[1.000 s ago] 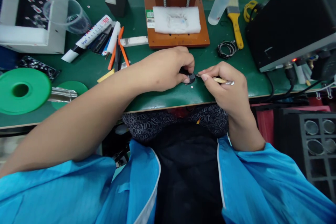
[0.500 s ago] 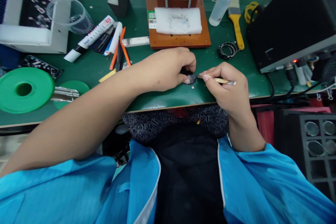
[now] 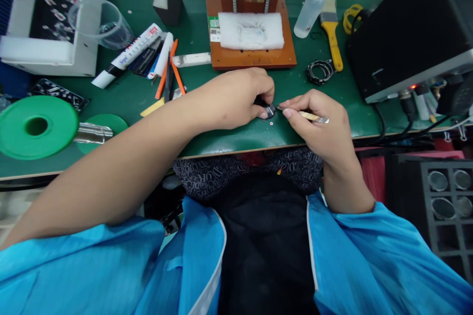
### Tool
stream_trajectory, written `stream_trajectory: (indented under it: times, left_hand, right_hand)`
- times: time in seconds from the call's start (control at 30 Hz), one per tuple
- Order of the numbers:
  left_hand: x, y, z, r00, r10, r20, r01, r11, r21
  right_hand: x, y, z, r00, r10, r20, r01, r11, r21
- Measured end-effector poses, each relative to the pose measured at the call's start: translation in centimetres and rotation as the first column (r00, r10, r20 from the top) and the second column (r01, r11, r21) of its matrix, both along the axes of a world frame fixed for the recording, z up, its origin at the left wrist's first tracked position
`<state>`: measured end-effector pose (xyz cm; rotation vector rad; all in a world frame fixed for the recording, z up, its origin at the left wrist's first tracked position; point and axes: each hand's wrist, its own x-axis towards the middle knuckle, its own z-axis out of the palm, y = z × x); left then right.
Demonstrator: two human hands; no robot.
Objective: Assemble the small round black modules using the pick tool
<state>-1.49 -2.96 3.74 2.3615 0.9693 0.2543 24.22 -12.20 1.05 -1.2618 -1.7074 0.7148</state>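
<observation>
My left hand [image 3: 247, 98] is closed, thumb and fingers gripping a small dark round disc [image 3: 268, 110] with a shiny face, low over the green bench near its front edge. Much of the disc is hidden under the fingers. In a pinch, my right hand [image 3: 321, 120] holds tweezers [image 3: 310, 116] with a pale yellowish grip and a metal end. Their tip is at the disc's right edge; whether it touches I cannot tell. A tiny whitish ring [image 3: 271, 123] lies on the bench just below the disc.
Behind the hands stands an orange-brown press [image 3: 254, 59] with white foam on its base. To the right are a black watch-like ring [image 3: 320, 72], a yellow brush [image 3: 334, 47], a squeeze bottle [image 3: 310, 12] and a black box [image 3: 410, 34]. Pens [image 3: 133, 49] and a green spool [image 3: 55, 125] lie left.
The tweezers and right hand have shifted slightly left, toward the disc. The disc appears slightly turned, with a brighter glint on its face. My left hand has stayed almost still.
</observation>
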Motion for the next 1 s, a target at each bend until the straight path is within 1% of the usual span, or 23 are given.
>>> stream_trajectory:
  times: [0.07, 0.2, 0.33, 0.5, 0.63, 0.77, 1.0]
  left_hand:
    - [0.09, -0.08, 0.14, 1.000, 0.007, -0.012, -0.007, 1.000, -0.002]
    - [0.13, -0.27, 0.42, 1.000, 0.004, -0.011, -0.004, 1.000, 0.013]
    - [0.07, -0.32, 0.47, 1.000, 0.024, -0.017, -0.024, 1.000, 0.010]
    - [-0.08, -0.26, 0.22, 0.999, -0.036, -0.005, 0.036, 0.998, 0.046]
    - [-0.23, -0.40, 0.00, 0.999, -0.031, 0.008, 0.031, 0.998, 0.059]
    - [-0.39, -0.49, -0.21, 0.999, -0.034, 0.009, 0.034, 0.998, 0.055]
    - [-0.47, -0.40, -0.31, 1.000, -0.021, 0.012, 0.021, 0.999, 0.043]
  right_hand:
    - [0.04, -0.02, -0.04, 1.000, 0.006, -0.005, -0.006, 1.000, 0.008]
    - [-0.11, 0.02, -0.27, 1.000, -0.018, -0.018, 0.019, 0.999, 0.038]
    - [-0.09, 0.11, -0.38, 1.000, 0.002, -0.011, -0.002, 0.999, 0.045]
    - [0.03, 0.02, -0.35, 1.000, 0.017, 0.006, -0.017, 0.999, 0.035]
    - [-0.02, -0.09, -0.47, 0.999, 0.039, -0.013, -0.039, 0.998, 0.051]
    - [-0.08, -0.11, -0.55, 1.000, -0.003, 0.003, 0.003, 0.999, 0.037]
    - [-0.15, -0.13, -0.36, 1.000, -0.024, -0.004, 0.024, 0.999, 0.044]
